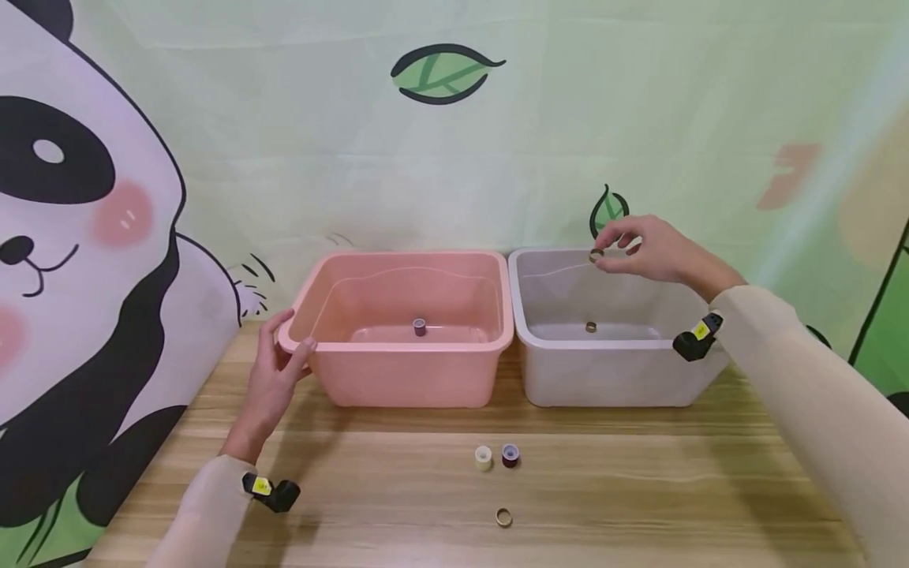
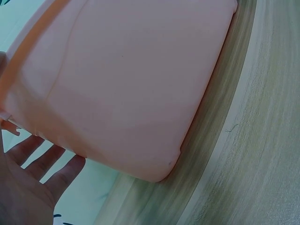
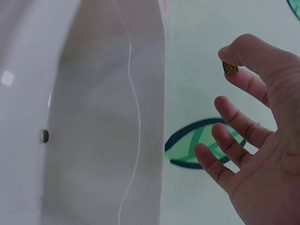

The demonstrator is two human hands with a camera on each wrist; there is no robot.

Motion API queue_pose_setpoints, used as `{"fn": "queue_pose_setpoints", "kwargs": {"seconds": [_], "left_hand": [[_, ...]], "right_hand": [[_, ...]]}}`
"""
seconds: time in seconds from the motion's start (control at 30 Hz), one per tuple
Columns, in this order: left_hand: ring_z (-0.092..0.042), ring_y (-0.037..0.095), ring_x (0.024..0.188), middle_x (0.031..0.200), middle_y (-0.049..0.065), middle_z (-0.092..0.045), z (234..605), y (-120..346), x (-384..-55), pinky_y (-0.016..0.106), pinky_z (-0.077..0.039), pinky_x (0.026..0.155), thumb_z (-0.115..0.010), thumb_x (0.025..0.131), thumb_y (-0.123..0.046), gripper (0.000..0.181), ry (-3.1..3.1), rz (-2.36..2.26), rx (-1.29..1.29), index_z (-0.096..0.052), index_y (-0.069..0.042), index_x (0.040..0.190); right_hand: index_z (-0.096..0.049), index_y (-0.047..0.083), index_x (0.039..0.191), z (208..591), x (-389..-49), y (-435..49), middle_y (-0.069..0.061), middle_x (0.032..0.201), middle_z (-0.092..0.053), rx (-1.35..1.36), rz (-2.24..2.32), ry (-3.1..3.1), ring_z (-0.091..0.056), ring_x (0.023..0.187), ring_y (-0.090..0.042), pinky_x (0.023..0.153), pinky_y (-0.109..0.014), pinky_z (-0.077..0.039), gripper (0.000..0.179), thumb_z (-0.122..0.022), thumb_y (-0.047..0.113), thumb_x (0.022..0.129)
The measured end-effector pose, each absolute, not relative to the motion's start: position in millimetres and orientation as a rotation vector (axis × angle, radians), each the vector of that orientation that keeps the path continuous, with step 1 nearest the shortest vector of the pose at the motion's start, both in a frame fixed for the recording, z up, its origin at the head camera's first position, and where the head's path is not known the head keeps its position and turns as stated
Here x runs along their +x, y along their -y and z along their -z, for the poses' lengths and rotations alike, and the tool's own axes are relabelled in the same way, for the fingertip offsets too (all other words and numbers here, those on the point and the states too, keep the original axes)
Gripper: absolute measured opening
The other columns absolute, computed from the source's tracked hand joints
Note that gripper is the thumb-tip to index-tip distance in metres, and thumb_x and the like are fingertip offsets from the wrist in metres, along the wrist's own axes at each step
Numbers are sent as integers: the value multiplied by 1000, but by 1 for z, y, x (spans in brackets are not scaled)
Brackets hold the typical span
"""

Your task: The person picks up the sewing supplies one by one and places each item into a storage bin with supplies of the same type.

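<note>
My left hand [image 1: 273, 375] grips the left front corner of the pink basin [image 1: 405, 379], thumb at the rim and fingers along the outer wall. In the left wrist view, fingertips touch the side of that basin [image 2: 117, 84]. Above the grey basin [image 1: 611, 379], my right hand [image 1: 656, 251] pinches a small brass-coloured ring [image 1: 596, 255] between thumb and index finger. The right wrist view shows a dotted pattern on this ring [image 3: 230, 69], the other fingers spread loosely. Another brass-coloured ring [image 1: 591, 326] lies inside the grey basin.
Inside the pink basin stands a small grey cylindrical piece [image 1: 420, 326]. On the wooden table [image 1: 355, 489] in front are a cream cap-like piece [image 1: 484, 457], a dark red one [image 1: 510, 455] and a brass-coloured ring [image 1: 503, 517]. A panda-printed cloth [image 1: 440, 173] hangs behind.
</note>
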State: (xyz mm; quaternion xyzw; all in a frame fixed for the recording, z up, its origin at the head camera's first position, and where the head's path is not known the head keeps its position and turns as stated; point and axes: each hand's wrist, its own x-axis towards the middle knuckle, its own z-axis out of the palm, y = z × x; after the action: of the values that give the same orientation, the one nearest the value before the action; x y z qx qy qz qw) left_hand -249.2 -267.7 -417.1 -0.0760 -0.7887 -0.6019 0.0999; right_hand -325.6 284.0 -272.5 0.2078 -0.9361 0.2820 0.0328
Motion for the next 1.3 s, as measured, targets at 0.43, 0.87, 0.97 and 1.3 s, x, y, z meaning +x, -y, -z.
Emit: {"fn": "queue_pose_setpoints", "kwargs": {"seconds": [0.43,0.87,0.97,1.3], "left_hand": [[-46,39,135,162,13,-33,419,266,-248,22,-55,91,-56,106,-35,67,2302,1783,-242,-18,-25,161],[-47,35,137,163,9,-30,418,268,-248,33,-55,97,-57,106,-39,69,2334,1765,-230,-18,-28,161],[-46,35,138,163,8,-30,418,269,-249,38,-53,99,-56,106,-40,69,2343,1759,-222,-17,-29,161],[-47,34,138,164,7,-30,417,269,-249,39,-53,100,-57,105,-43,70,2356,1738,-199,-18,-31,161]], "right_hand": [[-69,6,114,288,-355,-306,-18,124,-63,485,-858,2995,-54,116,-41,93,-56,-49,30,-74,28,95],[-68,6,116,296,-369,-313,-24,135,-55,454,-814,3075,-48,121,-47,92,-60,-47,32,-74,29,95],[-69,6,114,296,-371,-311,-24,133,-56,470,-787,3074,-50,120,-47,92,-60,-47,30,-75,27,94],[-69,5,112,295,-373,-309,-26,134,-56,491,-776,3075,-51,119,-48,92,-60,-47,29,-75,27,94]]}}
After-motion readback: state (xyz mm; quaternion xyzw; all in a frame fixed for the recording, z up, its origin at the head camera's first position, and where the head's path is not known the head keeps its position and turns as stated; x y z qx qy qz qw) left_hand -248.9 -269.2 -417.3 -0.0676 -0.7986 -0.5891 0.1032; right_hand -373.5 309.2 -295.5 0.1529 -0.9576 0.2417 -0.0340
